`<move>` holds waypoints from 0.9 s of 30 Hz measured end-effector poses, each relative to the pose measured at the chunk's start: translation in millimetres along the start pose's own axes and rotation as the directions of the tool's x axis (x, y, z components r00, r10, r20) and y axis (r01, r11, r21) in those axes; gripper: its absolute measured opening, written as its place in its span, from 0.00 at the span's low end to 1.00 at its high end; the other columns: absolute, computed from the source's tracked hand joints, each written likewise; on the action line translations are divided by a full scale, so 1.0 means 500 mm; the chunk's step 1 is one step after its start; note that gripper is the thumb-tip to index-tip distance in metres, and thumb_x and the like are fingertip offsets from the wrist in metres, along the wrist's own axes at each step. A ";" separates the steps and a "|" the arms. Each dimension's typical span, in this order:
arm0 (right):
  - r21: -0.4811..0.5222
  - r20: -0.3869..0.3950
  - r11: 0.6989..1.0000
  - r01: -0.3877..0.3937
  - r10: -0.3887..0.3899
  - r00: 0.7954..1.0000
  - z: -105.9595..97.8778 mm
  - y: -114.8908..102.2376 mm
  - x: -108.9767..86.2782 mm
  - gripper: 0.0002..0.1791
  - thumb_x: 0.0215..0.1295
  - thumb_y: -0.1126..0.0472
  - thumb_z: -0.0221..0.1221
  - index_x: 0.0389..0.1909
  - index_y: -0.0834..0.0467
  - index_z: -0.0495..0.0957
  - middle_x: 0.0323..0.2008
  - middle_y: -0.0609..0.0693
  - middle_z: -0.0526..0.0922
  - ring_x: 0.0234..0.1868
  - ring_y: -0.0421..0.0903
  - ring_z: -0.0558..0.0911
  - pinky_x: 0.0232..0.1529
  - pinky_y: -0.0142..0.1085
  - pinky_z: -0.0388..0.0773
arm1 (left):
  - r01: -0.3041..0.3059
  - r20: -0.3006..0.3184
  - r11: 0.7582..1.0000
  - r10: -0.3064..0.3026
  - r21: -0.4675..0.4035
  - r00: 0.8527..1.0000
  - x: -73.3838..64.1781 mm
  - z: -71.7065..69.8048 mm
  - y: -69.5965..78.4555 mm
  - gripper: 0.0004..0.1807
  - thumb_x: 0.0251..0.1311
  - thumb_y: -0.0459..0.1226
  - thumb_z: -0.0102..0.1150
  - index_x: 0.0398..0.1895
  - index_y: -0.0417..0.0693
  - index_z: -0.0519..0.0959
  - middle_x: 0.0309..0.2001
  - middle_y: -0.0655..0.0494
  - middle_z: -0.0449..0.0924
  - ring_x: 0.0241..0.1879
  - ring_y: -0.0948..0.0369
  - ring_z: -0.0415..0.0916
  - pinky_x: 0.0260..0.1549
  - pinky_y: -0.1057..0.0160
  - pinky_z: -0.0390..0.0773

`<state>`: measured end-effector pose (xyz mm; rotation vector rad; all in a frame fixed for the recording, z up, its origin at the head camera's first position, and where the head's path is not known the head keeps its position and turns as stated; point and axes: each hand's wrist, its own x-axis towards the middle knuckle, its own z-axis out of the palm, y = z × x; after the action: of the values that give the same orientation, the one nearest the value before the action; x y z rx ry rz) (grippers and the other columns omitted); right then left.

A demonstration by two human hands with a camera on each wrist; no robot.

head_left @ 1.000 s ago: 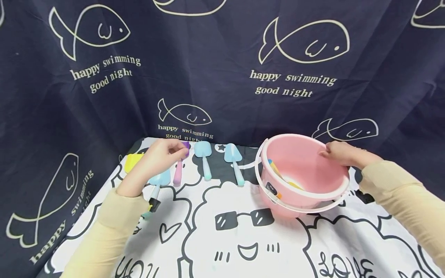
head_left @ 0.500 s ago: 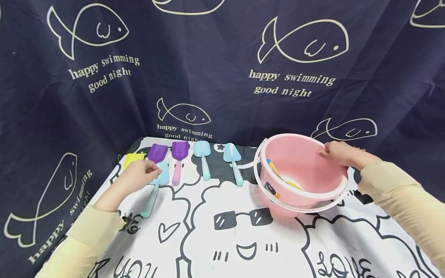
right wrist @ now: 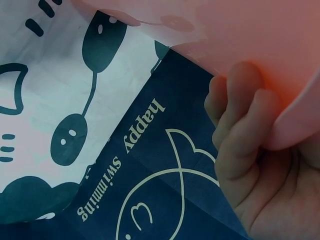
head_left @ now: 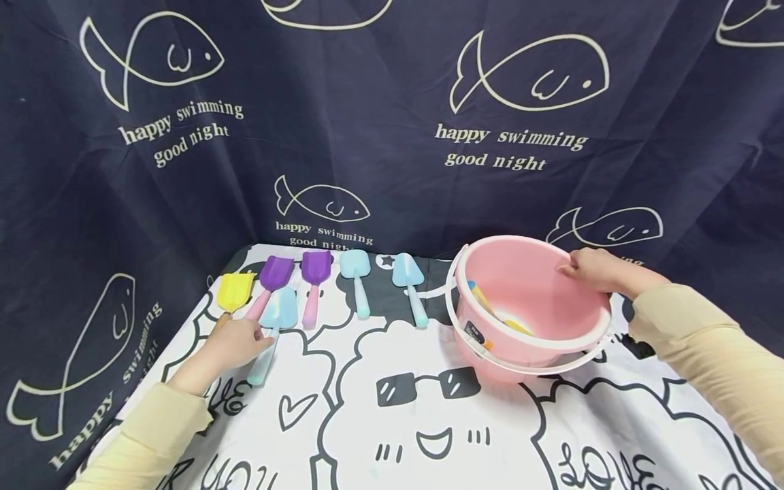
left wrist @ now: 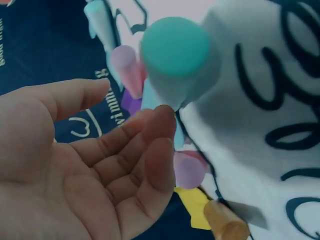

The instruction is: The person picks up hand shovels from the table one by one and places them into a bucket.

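My left hand (head_left: 233, 344) is beside the handle of a light blue toy shovel (head_left: 280, 309). In the left wrist view the shovel's teal handle end (left wrist: 175, 47) rises past the fingertips, and the thumb stands apart from the half-bent fingers, with nothing between them. A yellow shovel (head_left: 235, 291) with a wooden-looking handle and a purple shovel (head_left: 277, 271) with a pink handle lie just beyond; the hand partly hides both handles. At right, my right hand (head_left: 594, 269) grips the far rim of a tilted pink bucket (head_left: 527, 272), fingers (right wrist: 242, 115) outside its wall.
Farther right along the back lie another purple shovel (head_left: 316, 265), a light blue shovel (head_left: 355, 264) and a light blue pointed trowel (head_left: 407, 271). Inside the bucket are yellow items (head_left: 517, 327). Its white handle (head_left: 520, 367) hangs across the front. A dark fish-print curtain (head_left: 392, 136) stands behind the table.
My left hand has moved left and nearer, from over the purple shovels to beside the front light blue shovel's handle, uncovering the purple and yellow blades. The right hand and bucket stay put.
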<state>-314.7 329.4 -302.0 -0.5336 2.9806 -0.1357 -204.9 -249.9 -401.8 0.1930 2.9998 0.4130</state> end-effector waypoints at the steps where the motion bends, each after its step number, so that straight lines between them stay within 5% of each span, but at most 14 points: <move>1: 0.000 -0.001 1.000 0.002 -0.002 1.000 0.000 0.001 0.000 0.16 0.66 0.59 0.52 0.20 0.63 0.68 0.16 0.50 0.69 0.20 0.46 0.71 0.24 0.39 0.67 | 0.004 0.014 1.000 -0.004 0.005 1.000 0.000 0.004 0.000 0.15 0.60 0.43 0.56 0.22 0.42 0.77 0.15 0.58 0.71 0.19 0.59 0.67 0.51 0.43 0.65; 4: 0.006 -0.006 1.000 0.005 -0.005 1.000 0.001 0.002 -0.001 0.16 0.66 0.59 0.52 0.20 0.63 0.68 0.16 0.50 0.69 0.20 0.46 0.71 0.24 0.38 0.67 | 0.047 0.069 0.999 -0.045 -0.025 0.997 -0.001 0.015 0.001 0.16 0.59 0.44 0.57 0.23 0.40 0.77 0.17 0.56 0.72 0.19 0.60 0.68 0.35 0.54 0.74; 6: 0.011 -0.008 1.000 0.007 -0.007 1.000 0.001 0.003 -0.001 0.16 0.66 0.59 0.52 0.20 0.63 0.67 0.16 0.50 0.69 0.20 0.46 0.71 0.24 0.38 0.67 | 0.070 0.094 0.996 -0.064 -0.057 0.994 -0.001 0.021 0.000 0.17 0.59 0.44 0.58 0.25 0.38 0.76 0.19 0.54 0.72 0.19 0.59 0.69 0.21 0.62 0.69; 16: 0.011 -0.009 1.000 -0.002 0.002 1.000 0.001 0.002 -0.002 0.16 0.66 0.59 0.51 0.20 0.63 0.67 0.16 0.50 0.70 0.20 0.46 0.72 0.24 0.39 0.68 | 0.127 0.201 0.991 -0.115 -0.048 0.973 -0.003 0.035 0.000 0.24 0.60 0.47 0.57 0.32 0.30 0.74 0.19 0.51 0.68 0.19 0.59 0.68 0.18 0.64 0.68; 27: 0.023 -0.016 1.000 0.002 -0.002 1.000 0.001 0.003 -0.005 0.15 0.66 0.59 0.52 0.20 0.63 0.68 0.16 0.49 0.70 0.20 0.46 0.72 0.25 0.39 0.68 | 0.158 0.201 0.984 -0.139 -0.079 0.970 0.012 0.052 -0.011 0.22 0.57 0.47 0.59 0.29 0.33 0.74 0.19 0.52 0.67 0.18 0.60 0.67 0.18 0.65 0.67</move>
<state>-312.7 331.5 -302.6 -0.5355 2.9900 -0.1748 -208.2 -247.4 -428.8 -0.0002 2.7713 0.4881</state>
